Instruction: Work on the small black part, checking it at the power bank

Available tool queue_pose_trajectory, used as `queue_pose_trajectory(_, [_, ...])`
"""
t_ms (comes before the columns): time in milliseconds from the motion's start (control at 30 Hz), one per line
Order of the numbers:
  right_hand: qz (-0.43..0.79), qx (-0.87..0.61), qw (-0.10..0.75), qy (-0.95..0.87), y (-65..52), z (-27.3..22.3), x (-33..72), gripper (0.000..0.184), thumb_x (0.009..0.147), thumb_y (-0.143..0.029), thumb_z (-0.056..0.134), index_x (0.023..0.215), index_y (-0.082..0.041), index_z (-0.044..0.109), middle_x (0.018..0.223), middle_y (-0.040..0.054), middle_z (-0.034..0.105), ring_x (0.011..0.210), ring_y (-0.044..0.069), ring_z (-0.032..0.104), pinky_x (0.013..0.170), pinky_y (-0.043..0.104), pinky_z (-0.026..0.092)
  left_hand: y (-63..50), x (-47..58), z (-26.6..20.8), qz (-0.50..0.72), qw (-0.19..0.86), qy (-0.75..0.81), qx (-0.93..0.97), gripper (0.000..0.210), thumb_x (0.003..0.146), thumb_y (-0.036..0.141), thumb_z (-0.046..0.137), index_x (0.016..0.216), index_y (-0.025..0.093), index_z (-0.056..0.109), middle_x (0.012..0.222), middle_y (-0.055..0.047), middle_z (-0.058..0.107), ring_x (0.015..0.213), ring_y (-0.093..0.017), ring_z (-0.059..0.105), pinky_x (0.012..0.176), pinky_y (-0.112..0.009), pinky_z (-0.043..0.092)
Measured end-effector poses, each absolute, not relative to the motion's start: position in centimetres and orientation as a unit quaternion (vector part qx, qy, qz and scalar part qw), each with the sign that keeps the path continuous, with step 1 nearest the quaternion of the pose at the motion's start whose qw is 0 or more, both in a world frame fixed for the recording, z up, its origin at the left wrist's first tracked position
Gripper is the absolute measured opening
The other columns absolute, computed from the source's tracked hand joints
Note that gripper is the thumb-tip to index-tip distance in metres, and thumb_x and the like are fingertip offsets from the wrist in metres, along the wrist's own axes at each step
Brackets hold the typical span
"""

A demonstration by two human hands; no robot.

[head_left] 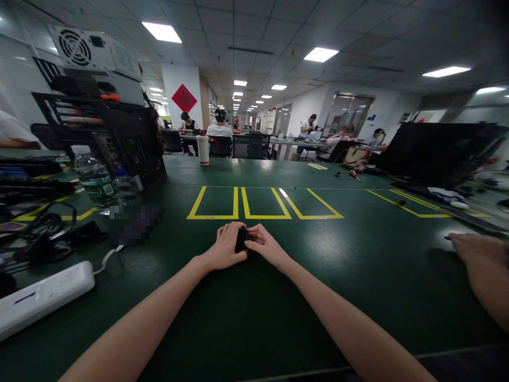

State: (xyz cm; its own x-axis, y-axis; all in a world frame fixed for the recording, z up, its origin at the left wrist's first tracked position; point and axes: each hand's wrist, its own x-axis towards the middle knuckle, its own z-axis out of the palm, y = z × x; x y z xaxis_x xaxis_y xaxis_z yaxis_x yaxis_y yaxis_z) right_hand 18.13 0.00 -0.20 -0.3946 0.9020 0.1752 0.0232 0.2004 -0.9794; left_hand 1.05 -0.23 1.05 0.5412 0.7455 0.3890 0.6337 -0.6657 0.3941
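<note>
Just in front of me, on the green table (318, 297), both of my hands meet around a small black object (240, 240). Its kind cannot be made out, since fingers cover most of it. My left hand (227, 246) wraps over its left side, thumb low and toward me. From the right, my right hand (265, 245) pinches its edge with bent fingers and thumb. Beyond the hands, three yellow tape outlines (235, 204) mark the tabletop.
A white power strip (47, 300), cables, water bottle (93, 178) and stacked computer parts (131, 143) stand left. A white flask (202, 148) stands at the back. Another person's hand (481, 254) rests at right, near a black monitor (437, 154).
</note>
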Motion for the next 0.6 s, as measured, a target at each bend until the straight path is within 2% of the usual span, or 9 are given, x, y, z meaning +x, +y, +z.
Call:
queue_pose_trajectory(167, [0.497, -0.380, 0.424, -0.655, 0.23, -0.47, 18.02, 0.024, 0.075, -0.035, 0.057, 0.093, -0.021, 0.050, 0.097, 0.0020, 0.055, 0.091, 0.017, 0.056, 0.081, 0.037, 0.046, -0.19, 0.99, 1.07, 0.272, 0.105, 0.393, 0.872, 0.048, 0.069, 0.027, 0.054, 0.112, 0.023, 0.032, 0.106, -0.005, 0.044, 0.100, -0.025, 0.043, 0.089, -0.042, 0.032])
queue_pose_trajectory(400, [0.491, -0.416, 0.411, -0.645, 0.51, -0.73, 18.10, 0.032, 0.074, -0.036, 0.059, 0.100, -0.019, 0.050, 0.104, 0.0057, 0.055, 0.098, 0.019, 0.053, 0.086, 0.040, 0.043, -0.15, 0.89, 1.06, 0.270, 0.108, 0.395, 0.872, 0.049, 0.070, 0.028, 0.054, 0.113, 0.022, 0.032, 0.108, -0.006, 0.044, 0.101, -0.024, 0.042, 0.091, -0.042, 0.032])
queue_pose_trajectory(600, [0.524, -0.371, 0.401, -0.653, 0.14, -0.01, 18.27, 0.026, 0.073, -0.028, 0.060, 0.096, -0.019, 0.051, 0.100, 0.0028, 0.055, 0.096, 0.017, 0.055, 0.086, 0.037, 0.044, -0.23, 0.94, 1.13, 0.266, 0.114, 0.398, 0.870, 0.048, 0.070, 0.029, 0.053, 0.113, 0.022, 0.032, 0.108, -0.006, 0.043, 0.101, -0.024, 0.042, 0.091, -0.042, 0.032])
